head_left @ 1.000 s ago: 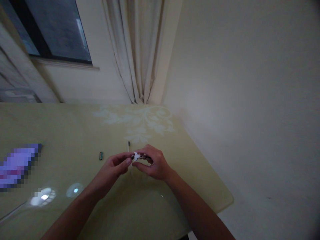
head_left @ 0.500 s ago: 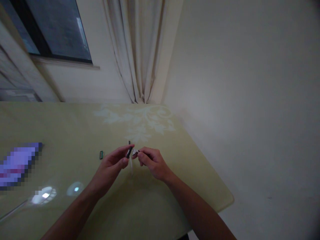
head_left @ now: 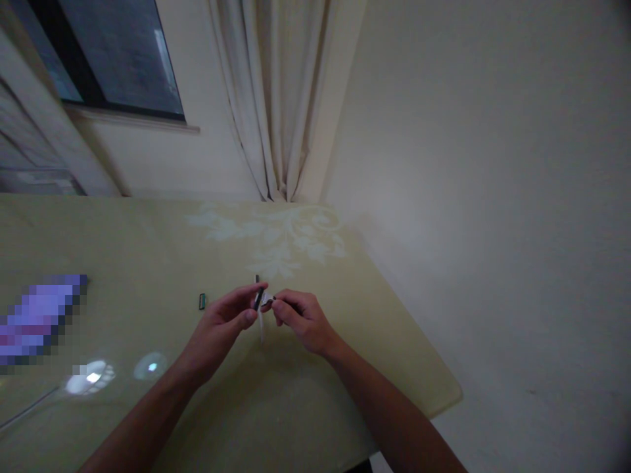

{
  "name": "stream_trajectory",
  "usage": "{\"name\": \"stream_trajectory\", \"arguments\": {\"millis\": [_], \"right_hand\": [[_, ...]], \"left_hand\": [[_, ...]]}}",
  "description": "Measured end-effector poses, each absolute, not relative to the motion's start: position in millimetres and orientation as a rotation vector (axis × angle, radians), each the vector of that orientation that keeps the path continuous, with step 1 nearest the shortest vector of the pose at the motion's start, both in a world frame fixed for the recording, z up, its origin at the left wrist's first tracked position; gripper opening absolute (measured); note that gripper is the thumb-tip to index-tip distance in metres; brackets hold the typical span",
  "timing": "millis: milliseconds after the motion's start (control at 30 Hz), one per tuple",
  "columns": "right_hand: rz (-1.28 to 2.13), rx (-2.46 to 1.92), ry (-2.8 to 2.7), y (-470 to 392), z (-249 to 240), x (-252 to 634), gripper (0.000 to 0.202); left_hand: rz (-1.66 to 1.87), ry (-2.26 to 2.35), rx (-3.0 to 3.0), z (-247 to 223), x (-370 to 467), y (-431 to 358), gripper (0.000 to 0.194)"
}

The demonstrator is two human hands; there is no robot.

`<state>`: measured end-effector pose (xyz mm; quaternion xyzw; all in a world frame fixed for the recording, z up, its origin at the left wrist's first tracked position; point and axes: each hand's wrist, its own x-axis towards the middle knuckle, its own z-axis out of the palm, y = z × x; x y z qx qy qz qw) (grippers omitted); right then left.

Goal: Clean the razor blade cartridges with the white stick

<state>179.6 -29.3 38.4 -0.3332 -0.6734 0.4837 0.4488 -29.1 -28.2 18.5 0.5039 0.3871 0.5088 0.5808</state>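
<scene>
Over the table (head_left: pixel 315 407), my left hand (head_left: pixel 224 322) is closed on a small dark flat piece (head_left: pixel 259 298), held between thumb and fingers. Facing it, my right hand (head_left: pixel 300 318) pinches a small silvery piece (head_left: pixel 267 299) that meets or nearly meets the dark one; whether they touch is too small to tell. A thin white stick-like object (head_left: pixel 261 328) with a dark tip lies beneath the hands, partly hidden by them. To the left of my left hand lies a small dark rectangular piece with a green middle (head_left: pixel 202 301).
A blurred purple rectangular object (head_left: pixel 44 318) lies at the table's left, with a thin cable (head_left: pixel 29 408) nearer the front. Curtains (head_left: pixel 276 98) and a window (head_left: pixel 123 59) stand behind the table, and a wall (head_left: pixel 483 197) rises at the right.
The dark piece in my left hand and the silvery piece look slightly closer together. The view has shifted slightly; both hands keep nearly the same place.
</scene>
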Motion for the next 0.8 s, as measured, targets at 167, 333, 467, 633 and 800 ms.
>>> {"name": "stream_trajectory", "arguments": {"millis": [167, 333, 467, 633, 800], "right_hand": [[1.194, -0.782, -1.656, -28.3, 36.4, 179.3, 0.039], [1.168, -0.798, -1.658, -28.7, 37.2, 179.8, 0.041], [1.148, -0.799, -1.679, -28.8, 37.8, 180.4, 0.041], [1.147, -0.805, -1.697, -28.8, 38.6, 180.9, 0.041], [1.146, -0.811, -1.694, -29.3, 39.8, 181.2, 0.041]], "left_hand": [[1.171, 0.903, 1.132, 22.3, -28.0, -29.3, 0.052], [1.188, 0.897, 1.122, 23.8, -27.3, -28.4, 0.051], [1.186, 0.890, 1.129, 24.3, -27.1, -29.2, 0.051], [1.180, 0.869, 1.151, 25.6, -27.6, -30.0, 0.049], [1.182, 0.872, 1.161, 27.0, -27.4, -29.0, 0.048]]}}
